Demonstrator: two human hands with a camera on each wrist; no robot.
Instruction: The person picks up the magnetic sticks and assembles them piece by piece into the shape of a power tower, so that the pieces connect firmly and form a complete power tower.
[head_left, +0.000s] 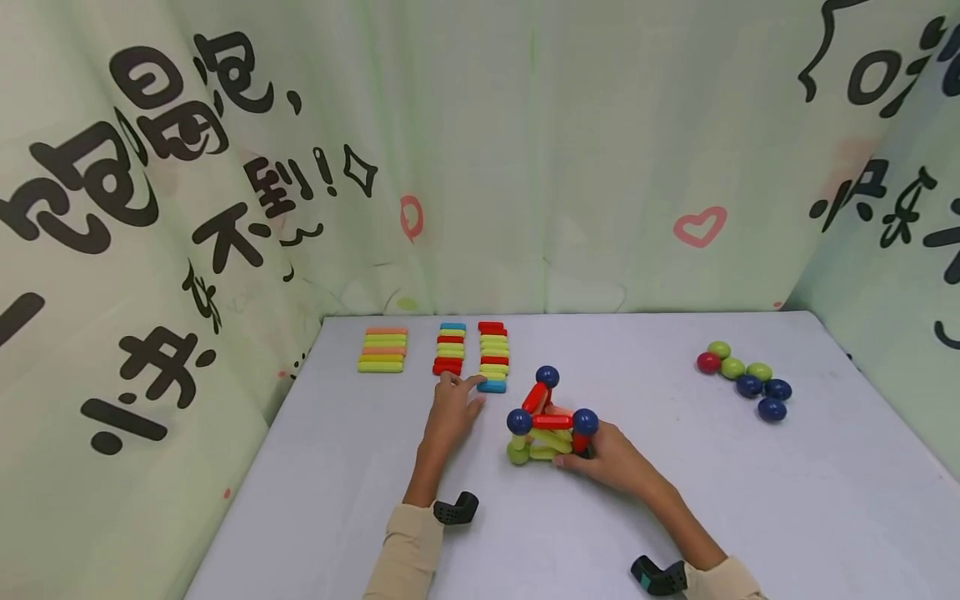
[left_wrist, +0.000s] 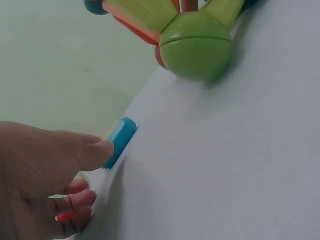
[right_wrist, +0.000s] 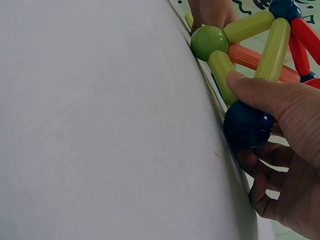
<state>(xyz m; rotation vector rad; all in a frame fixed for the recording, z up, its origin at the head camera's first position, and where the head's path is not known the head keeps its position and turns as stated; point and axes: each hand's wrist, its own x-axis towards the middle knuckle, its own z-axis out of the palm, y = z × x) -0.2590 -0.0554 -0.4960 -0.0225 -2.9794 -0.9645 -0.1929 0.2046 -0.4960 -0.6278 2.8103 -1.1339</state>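
A frame of magnetic rods and balls [head_left: 552, 422] stands on the table, with three dark blue balls on top and a green ball [left_wrist: 196, 47] low on its left. My right hand [head_left: 618, 460] grips its lower right corner. There the thumb presses a yellow-green rod [right_wrist: 223, 75] and the fingers curl behind a dark blue ball [right_wrist: 247, 126]. Left of the frame, my left hand [head_left: 453, 412] reaches to the front of the rod columns, fingers loosely bent. Its index fingertip is right at the left end of a blue rod [head_left: 492, 387]; the thumb overlaps that rod in the left wrist view.
Behind my left hand lie two columns of mixed rods [head_left: 450, 350], [head_left: 493, 346]. Farther left is a stack of orange and yellow-green rods [head_left: 383, 350]. Several loose balls [head_left: 732, 367] in green, red and dark blue sit at the right. A printed curtain [head_left: 480, 167] hangs behind the table.
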